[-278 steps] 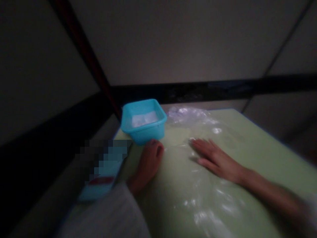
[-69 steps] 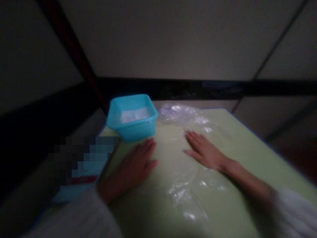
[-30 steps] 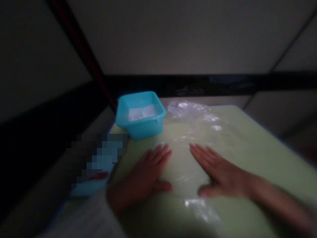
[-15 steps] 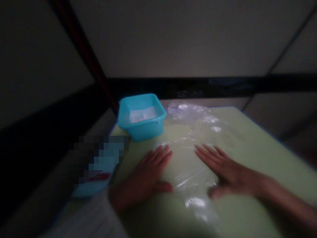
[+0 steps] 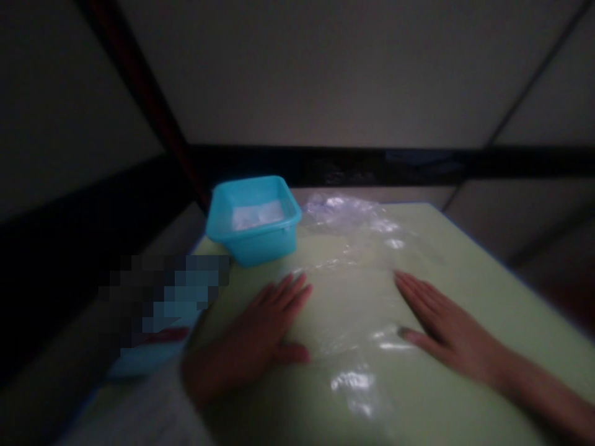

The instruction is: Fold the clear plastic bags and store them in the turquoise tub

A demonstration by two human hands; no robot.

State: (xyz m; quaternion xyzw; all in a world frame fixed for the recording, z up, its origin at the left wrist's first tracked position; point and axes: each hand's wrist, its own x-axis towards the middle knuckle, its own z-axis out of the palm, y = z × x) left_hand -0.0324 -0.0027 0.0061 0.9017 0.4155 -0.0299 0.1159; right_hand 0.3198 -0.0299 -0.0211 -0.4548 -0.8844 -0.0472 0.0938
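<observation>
A sheet of clear plastic film [image 5: 357, 310] lies spread over a pale green table [image 5: 483, 279]. My left hand [image 5: 260, 334] rests flat on the film's left part, fingers stretched out, just in front of a turquoise tub [image 5: 253, 218]. My right hand [image 5: 444, 325] lies flat and open on the film's right part, fingers pointing away from me. Neither hand holds anything. The scene is dim and slightly blurred.
The turquoise tub holds something white and stands at the table's far left corner. Crumpled film [image 5: 344, 212] bunches up beside it at the far edge. A blue object [image 5: 144, 359] lies at the left edge. Grey wall panels and a dark rail [image 5: 372, 164] stand behind.
My right hand has slid to the right across the film, widening the gap between my hands. My left hand has stayed flat in nearly the same spot.
</observation>
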